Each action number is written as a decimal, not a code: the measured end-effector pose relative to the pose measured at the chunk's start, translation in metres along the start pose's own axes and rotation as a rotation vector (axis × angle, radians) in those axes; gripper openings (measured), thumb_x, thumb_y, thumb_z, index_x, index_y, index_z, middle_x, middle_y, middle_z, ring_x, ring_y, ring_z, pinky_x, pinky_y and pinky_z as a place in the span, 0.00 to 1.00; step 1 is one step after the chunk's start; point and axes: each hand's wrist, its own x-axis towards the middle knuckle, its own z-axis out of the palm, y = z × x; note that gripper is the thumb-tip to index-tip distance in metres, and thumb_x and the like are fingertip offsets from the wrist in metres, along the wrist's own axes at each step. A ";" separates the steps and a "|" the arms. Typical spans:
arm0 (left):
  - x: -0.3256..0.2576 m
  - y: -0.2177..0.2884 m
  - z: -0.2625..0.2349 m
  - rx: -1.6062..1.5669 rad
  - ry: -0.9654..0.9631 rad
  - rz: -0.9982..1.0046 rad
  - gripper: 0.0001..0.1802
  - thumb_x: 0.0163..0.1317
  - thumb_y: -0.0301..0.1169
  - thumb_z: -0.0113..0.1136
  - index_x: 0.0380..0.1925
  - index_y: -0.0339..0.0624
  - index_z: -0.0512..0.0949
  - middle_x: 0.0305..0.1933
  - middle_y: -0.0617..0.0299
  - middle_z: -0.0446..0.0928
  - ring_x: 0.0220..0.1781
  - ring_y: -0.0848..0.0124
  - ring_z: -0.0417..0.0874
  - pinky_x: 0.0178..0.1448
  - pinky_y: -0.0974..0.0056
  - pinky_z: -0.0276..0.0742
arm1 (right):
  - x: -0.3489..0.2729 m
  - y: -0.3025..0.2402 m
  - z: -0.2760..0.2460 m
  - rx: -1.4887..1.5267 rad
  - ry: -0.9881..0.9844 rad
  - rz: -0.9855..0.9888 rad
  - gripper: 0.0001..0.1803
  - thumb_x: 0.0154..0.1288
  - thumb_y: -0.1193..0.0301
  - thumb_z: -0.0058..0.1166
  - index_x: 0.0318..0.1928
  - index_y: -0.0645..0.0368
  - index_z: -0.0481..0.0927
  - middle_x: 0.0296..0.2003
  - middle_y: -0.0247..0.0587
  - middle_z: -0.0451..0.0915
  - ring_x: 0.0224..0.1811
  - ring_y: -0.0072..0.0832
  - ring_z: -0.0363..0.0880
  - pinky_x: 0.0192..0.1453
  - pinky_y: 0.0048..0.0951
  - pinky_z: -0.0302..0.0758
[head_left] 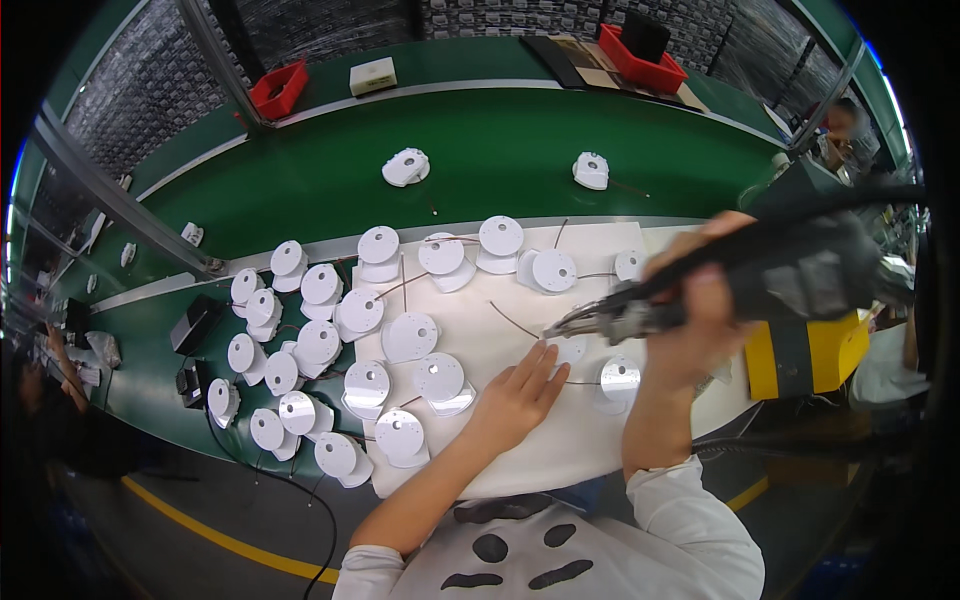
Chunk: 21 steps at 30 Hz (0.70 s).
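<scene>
My right hand [697,325] grips a black power tool [795,275], somewhat blurred, its metal nose pointing left and down. Beneath the nose lies a white round housing [572,352], partly covered by the tool and my fingers. My left hand [520,398] rests with fingers stretched out, the tips touching or very close to that housing's near left edge. Close by to the right is another white housing [620,376] with a thin wire. Whether the tool's tip touches the housing cannot be made out.
Many white housings [410,337] with thin wires crowd the white work sheet [510,440] on the left. Two more, one a white housing [406,167], sit on the green conveyor [500,130] beyond. A yellow box [810,355] stands right; a black cable [860,205] runs above.
</scene>
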 end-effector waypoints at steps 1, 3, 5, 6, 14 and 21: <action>0.002 0.002 -0.003 0.005 0.003 0.004 0.20 0.51 0.27 0.64 0.47 0.40 0.84 0.60 0.48 0.76 0.61 0.55 0.81 0.41 0.61 0.84 | 0.007 -0.004 -0.021 -0.023 0.061 -0.069 0.23 0.60 0.80 0.58 0.57 0.63 0.71 0.34 0.37 0.79 0.26 0.20 0.77 0.26 0.23 0.76; 0.005 0.004 -0.010 -0.003 0.051 0.014 0.20 0.51 0.26 0.65 0.47 0.42 0.84 0.60 0.45 0.77 0.57 0.54 0.84 0.41 0.61 0.86 | 0.032 -0.023 -0.035 0.017 0.054 -0.200 0.25 0.58 0.73 0.54 0.56 0.70 0.69 0.29 0.42 0.78 0.22 0.21 0.72 0.24 0.22 0.71; 0.002 -0.006 -0.010 0.017 0.101 -0.020 0.18 0.51 0.26 0.66 0.45 0.42 0.84 0.58 0.44 0.78 0.55 0.54 0.85 0.41 0.61 0.86 | 0.041 -0.033 -0.045 -0.068 0.174 -0.246 0.24 0.58 0.71 0.52 0.53 0.73 0.71 0.25 0.43 0.77 0.20 0.21 0.69 0.24 0.21 0.67; 0.004 -0.009 -0.008 0.025 0.151 -0.052 0.16 0.52 0.25 0.67 0.43 0.43 0.84 0.56 0.43 0.80 0.52 0.53 0.86 0.41 0.62 0.86 | 0.044 -0.037 -0.045 -0.065 0.177 -0.248 0.24 0.58 0.71 0.52 0.53 0.73 0.71 0.25 0.43 0.77 0.20 0.21 0.69 0.24 0.21 0.67; 0.190 -0.109 0.045 0.151 0.385 -0.242 0.04 0.54 0.28 0.68 0.28 0.40 0.84 0.46 0.46 0.84 0.40 0.54 0.87 0.40 0.55 0.81 | 0.058 -0.038 -0.050 -0.384 0.387 -0.253 0.12 0.58 0.74 0.60 0.41 0.68 0.78 0.18 0.36 0.73 0.17 0.20 0.70 0.26 0.21 0.67; 0.243 -0.174 0.155 0.295 0.008 -0.155 0.11 0.50 0.33 0.71 0.30 0.38 0.87 0.55 0.44 0.80 0.56 0.55 0.81 0.51 0.52 0.77 | 0.060 -0.032 -0.057 -0.354 0.362 -0.200 0.14 0.58 0.77 0.62 0.43 0.68 0.77 0.23 0.38 0.76 0.17 0.20 0.71 0.24 0.21 0.70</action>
